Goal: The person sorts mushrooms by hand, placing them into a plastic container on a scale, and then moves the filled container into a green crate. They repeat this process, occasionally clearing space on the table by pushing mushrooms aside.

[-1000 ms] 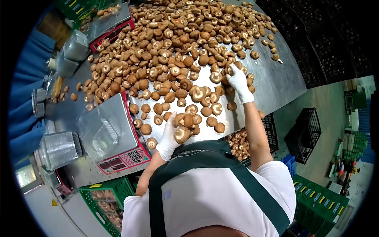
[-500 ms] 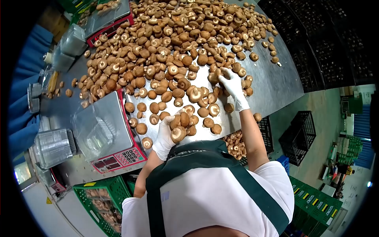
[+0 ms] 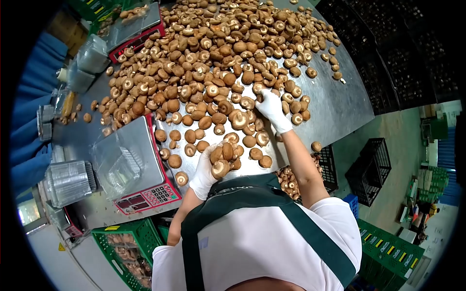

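Observation:
Brown mushrooms (image 3: 218, 48) lie in a large heap over the far part of a metal table (image 3: 335, 106), with looser ones nearer my body. My left hand (image 3: 204, 173), in a white glove, is curled around several mushrooms (image 3: 221, 168) close to my apron. My right hand (image 3: 270, 107), gloved too, is over the near side of the heap with its fingers bent down among mushrooms; its fingertips are partly hidden, and what they hold cannot be made out.
A red-edged scale (image 3: 145, 194) with clear plastic trays (image 3: 124, 167) stands left of my left hand. Stacked trays (image 3: 70, 182) are farther left. Below the table are a green crate (image 3: 128, 252) and a mushroom-filled crate (image 3: 289, 183). Black crates (image 3: 369, 172) stand on the floor at right.
My right hand has moved a little left and nearer my body, and the mushroom at its fingertips is no longer clearly visible. My left hand has barely moved, still around its mushrooms.

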The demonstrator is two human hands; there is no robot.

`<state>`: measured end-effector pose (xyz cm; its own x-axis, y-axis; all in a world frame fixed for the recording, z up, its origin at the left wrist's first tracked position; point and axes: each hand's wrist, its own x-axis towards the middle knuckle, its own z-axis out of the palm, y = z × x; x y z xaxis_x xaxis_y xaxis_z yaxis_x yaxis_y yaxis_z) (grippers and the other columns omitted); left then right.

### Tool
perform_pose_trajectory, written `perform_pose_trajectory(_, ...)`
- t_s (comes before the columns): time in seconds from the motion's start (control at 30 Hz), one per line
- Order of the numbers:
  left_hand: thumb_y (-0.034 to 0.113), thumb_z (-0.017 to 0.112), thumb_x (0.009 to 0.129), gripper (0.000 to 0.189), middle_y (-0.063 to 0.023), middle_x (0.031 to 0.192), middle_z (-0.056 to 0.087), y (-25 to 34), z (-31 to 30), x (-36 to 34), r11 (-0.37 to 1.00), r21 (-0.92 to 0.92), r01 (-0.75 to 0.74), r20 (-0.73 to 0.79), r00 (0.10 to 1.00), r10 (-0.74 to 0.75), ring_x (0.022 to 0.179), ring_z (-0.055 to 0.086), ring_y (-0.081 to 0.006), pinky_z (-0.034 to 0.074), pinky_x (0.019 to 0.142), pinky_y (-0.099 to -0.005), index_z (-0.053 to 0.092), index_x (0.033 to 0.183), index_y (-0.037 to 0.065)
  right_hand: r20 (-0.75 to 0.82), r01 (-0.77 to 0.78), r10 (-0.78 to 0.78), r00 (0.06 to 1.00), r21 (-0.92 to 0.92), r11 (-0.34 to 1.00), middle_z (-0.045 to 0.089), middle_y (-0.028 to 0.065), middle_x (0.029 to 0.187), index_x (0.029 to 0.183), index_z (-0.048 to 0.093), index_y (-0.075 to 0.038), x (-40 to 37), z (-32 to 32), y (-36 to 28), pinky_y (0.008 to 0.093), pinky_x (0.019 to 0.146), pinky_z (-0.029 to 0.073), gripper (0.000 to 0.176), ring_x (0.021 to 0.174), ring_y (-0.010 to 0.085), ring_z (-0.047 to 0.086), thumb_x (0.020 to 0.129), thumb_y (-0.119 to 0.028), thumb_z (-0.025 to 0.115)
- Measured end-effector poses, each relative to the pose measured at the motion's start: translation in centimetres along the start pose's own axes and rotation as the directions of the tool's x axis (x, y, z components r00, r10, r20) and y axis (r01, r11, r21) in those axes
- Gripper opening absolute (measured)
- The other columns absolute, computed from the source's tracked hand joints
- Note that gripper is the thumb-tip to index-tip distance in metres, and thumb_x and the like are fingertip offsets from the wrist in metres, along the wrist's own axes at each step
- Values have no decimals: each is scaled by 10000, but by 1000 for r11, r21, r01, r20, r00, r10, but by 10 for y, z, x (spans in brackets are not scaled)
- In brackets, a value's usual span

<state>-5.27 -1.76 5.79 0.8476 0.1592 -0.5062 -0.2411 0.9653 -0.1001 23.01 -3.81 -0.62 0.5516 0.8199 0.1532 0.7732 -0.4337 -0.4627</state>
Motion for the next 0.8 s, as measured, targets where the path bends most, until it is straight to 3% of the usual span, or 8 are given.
perform_pose_trajectory(0.07, 247, 357, 900, 389, -174, 1090, 540, -1, -1, 0, 1000, 14, -6, 68, 998, 5, 984, 562, -302, 497, 791, -474, 460, 1202, 23, 234, -316, 221, 947, 547, 776, 651, 78, 946, 1079, 593, -50, -10, -49, -36, 315, 725, 503, 421, 849, 195, 624, 667, -82, 675)
perform_pose_trajectory(0.13, 244, 363, 901, 386, -170, 1086, 542, -1, -2, 0, 998, 47, -37, 11, 999, 37, 975, 566, -297, 501, 779, -472, 463, 1202, 25, 285, -283, 73, 956, 825, 488, 565, 101, 1168, 1222, 508, -37, -16, -58, -37, 271, 871, 456, 544, 1026, 145, 549, 700, 15, 651)
perform_pose_trajectory(0.37, 234, 408, 915, 368, -144, 1110, 542, 0, -6, 3, 962, 258, -91, 91, 993, 69, 984, 575, -262, 527, 767, -426, 467, 1220, 36, 366, -340, -123, 922, 921, 192, 519, 76, 1210, 1214, 494, -3, -44, -83, -84, 305, 949, 425, 608, 1094, 177, 518, 666, -26, 756)
perform_pose_trajectory(0.47, 228, 427, 926, 369, -113, 1176, 530, -3, 4, -3, 929, 338, -149, 95, 988, 123, 1013, 575, -228, 538, 780, -357, 445, 1253, 58, 396, -411, -245, 885, 911, -12, 446, 103, 1293, 1278, 415, -17, -58, -57, -90, 339, 1011, 358, 622, 1200, 211, 428, 756, -160, 720)
perform_pose_trajectory(0.53, 240, 437, 926, 391, -107, 1184, 529, -5, 3, -6, 911, 333, -244, 123, 969, 215, 1011, 578, -214, 538, 779, -349, 419, 1276, 65, 339, -345, -266, 902, 938, 26, 468, 102, 1279, 1261, 435, -14, -67, -51, -104, 325, 990, 372, 580, 1179, 214, 452, 795, -246, 690)
perform_pose_trajectory(0.6, 287, 458, 930, 379, -97, 1139, 555, -5, 7, -15, 877, 354, -326, 140, 945, 295, 977, 599, -194, 544, 761, -325, 440, 1241, 70, 352, -254, -272, 896, 907, 337, 493, 111, 1264, 1268, 445, -33, -78, -53, -122, 326, 966, 391, 505, 1147, 219, 484, 841, -239, 621)
perform_pose_trajectory(0.63, 284, 476, 926, 378, -96, 1122, 563, -1, -5, -7, 887, 332, -319, 142, 947, 288, 967, 603, -193, 545, 763, -322, 448, 1232, 64, 329, -11, -347, 878, 739, 674, 511, 127, 1250, 1274, 458, -60, -85, -53, -128, 332, 945, 402, 433, 1127, 225, 503, 874, -207, 540)
perform_pose_trajectory(0.8, 247, 576, 885, 414, -108, 1095, 579, 14, -19, -30, 917, 226, -330, 129, 943, 307, 941, 612, -188, 552, 746, -292, 454, 1223, 40, 320, 1, -367, 874, 752, 659, 496, 144, 1278, 1305, 442, -70, -102, -47, -160, 329, 991, 351, 438, 1162, 252, 483, 894, -215, 482)
